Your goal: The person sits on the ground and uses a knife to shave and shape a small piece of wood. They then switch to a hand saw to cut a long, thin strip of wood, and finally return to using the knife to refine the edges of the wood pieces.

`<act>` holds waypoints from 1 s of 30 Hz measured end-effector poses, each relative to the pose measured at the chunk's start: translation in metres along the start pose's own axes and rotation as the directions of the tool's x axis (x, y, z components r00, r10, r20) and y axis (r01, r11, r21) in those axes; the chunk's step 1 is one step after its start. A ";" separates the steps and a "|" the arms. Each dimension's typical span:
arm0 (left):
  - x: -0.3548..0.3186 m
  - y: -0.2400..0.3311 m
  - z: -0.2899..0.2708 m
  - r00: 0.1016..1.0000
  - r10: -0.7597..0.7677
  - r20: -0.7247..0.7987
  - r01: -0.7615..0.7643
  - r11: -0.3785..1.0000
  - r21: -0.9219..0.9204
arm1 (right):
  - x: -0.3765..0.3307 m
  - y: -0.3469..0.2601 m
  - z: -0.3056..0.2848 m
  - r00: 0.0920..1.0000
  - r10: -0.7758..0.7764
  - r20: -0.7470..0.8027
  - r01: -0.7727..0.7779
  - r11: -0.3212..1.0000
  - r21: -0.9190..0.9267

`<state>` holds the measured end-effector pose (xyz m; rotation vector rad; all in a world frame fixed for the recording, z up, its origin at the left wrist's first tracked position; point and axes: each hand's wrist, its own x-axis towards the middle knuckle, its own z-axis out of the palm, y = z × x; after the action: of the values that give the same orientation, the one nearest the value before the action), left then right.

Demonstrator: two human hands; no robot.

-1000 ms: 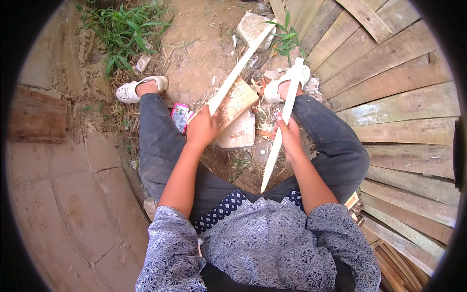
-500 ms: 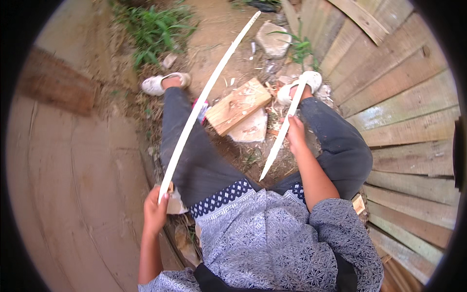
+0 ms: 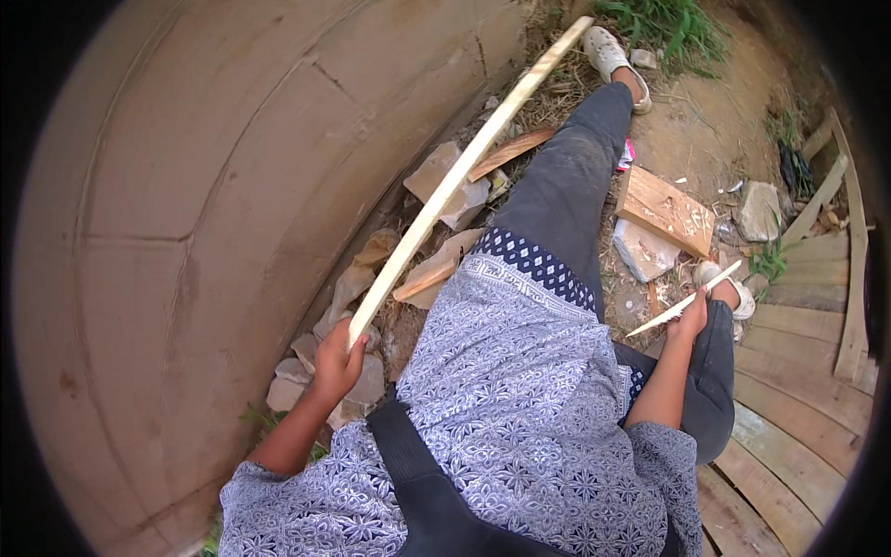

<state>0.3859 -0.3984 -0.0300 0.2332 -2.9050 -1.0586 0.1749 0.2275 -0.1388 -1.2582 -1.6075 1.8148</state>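
My left hand [image 3: 338, 364] is closed round the near end of a long pale wooden strip [image 3: 469, 165]. The strip slants up and away to the right, its far end beside my clog. Out to the right, my right hand [image 3: 689, 321] grips a shorter pale wooden strip [image 3: 661, 317] that tapers to a point at both visible ends. The two strips are well apart. Beyond my right hand a squared wood block [image 3: 666, 212] leans on a flat pale stone [image 3: 643, 251], with shavings scattered over the block.
A brown wall [image 3: 232, 148] rises along the left. At its foot lie several stones [image 3: 461, 206] and a brown wood offcut [image 3: 512, 151]. A plank fence [image 3: 789, 376] bounds the right, near a pale rock [image 3: 759, 212]. Grass [image 3: 673, 28] grows at the far side.
The view has swung to the left, so the block and my legs sit further right and more wall shows. Both hands still hold their strips; the long one leans more to the right.
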 end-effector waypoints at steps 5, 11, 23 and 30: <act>-0.018 -0.045 0.033 0.994 -0.108 0.006 0.108 0.992 0.065 | 0.014 0.004 0.004 0.991 -0.134 -0.018 0.135 0.991 0.024; 0.010 -0.058 0.046 0.927 -0.349 0.134 0.259 0.858 0.444 | 0.010 -0.010 0.000 0.992 -0.121 -0.028 0.124 0.984 0.128; 0.152 0.089 0.080 0.920 0.385 -0.070 -0.390 0.889 -0.241 | -0.088 -0.186 -0.035 0.812 -0.561 0.161 0.360 0.699 0.617; 0.222 0.176 0.046 0.739 0.631 -0.234 -0.672 0.667 -0.322 | -0.148 -0.251 -0.147 0.622 -0.783 -0.006 0.667 0.526 0.527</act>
<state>0.1397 -0.2705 0.0448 -0.7052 -2.2670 -1.3515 0.3072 0.2582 0.1576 -0.0552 -1.3341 1.6333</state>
